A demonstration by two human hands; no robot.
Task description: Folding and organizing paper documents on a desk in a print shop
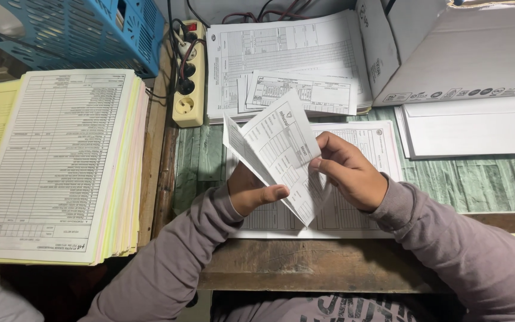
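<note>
Both hands pinched a folded paper form point(281, 152) held above a printed sheet point(377, 143) on the desk: the left hand point(251, 192) gripped its near edge, the right hand point(350, 173) its right side. A thick stack of forms point(61, 161) lay to the left, a power strip point(189, 77) farther away.

White cardboard box point(448, 53), top right

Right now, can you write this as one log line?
left hand: holds folded form | right hand: pinches it too | beneath: printed sheet | left: thick form stack

Bare green tabletop point(484, 179) right of the hands; form stack point(61, 167) and power strip point(187, 77) crowd the left.
</note>
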